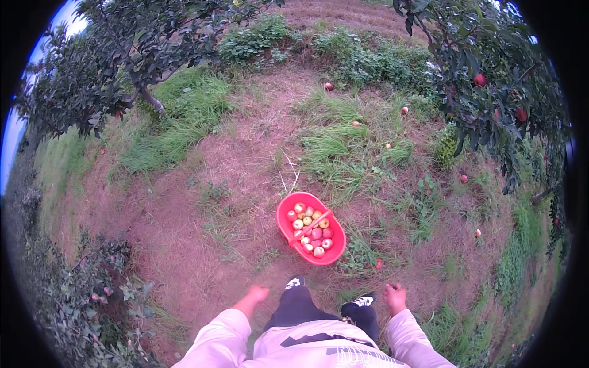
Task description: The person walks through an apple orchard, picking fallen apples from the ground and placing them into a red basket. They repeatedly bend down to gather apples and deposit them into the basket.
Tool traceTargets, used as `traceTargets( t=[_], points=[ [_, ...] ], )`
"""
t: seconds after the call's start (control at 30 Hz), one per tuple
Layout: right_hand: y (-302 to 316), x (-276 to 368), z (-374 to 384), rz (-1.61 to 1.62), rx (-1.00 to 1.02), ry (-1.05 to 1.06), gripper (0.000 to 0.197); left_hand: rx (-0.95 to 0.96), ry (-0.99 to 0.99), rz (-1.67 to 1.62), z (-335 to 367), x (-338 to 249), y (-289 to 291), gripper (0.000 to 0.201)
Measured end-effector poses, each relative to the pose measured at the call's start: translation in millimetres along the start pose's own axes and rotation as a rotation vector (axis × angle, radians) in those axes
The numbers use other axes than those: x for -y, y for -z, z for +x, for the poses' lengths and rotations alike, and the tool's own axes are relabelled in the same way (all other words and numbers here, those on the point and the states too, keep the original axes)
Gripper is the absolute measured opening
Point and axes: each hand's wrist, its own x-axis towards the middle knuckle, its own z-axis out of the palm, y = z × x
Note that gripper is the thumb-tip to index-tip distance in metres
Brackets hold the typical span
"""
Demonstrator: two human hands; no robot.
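Observation:
A red plastic basket (331, 256) holding several red and yellow apples (316, 233) stands on the ground ahead of my feet, its handle lying across the top. My left hand (259, 293) hangs low to the left of my leg, apart from the basket; its fingers are blurred and turned from view. On the other side, my right hand (394, 296) hangs beside my right shoe with its fingers curled in and no object visible in it. The basket is the nearest thing to both hands, and neither touches it.
Fallen apples, such as one apple (329, 86) at the far side, lie scattered in the grass (334, 147). Apple branches (491, 80) with red fruit hang at the right. More trees (141, 55) stand at far left, and a leafy branch (104, 300) at near left.

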Motion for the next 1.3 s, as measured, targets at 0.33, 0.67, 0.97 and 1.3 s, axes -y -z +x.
traceTargets(
  t=[0.33, 0.67, 0.97, 1.3],
  points=[
    [44.0, -45.8, -3.9, 0.0, 0.139, -0.195, 0.013, -0.301, -0.028, -0.383, -66.3, -74.7, 72.2, 0.027],
    [-12.8, 11.8, 75.2, 0.113, 0.444, -0.103, 0.007, -0.405, 0.094, -0.385, -164.8, -15.0, 28.9, 0.031],
    [-74.6, 35.1, 76.2, 0.085, 0.407, -0.118, 0.007, -0.457, 0.285, -0.495, -153.9, 80.5, 79.1, 0.028],
    [-159.6, 4.7, 115.1, 0.717, 0.703, -0.329, 0.023, -0.408, -0.024, -0.803, -1.5, 64.6, 258.8, 0.024]
  ],
)
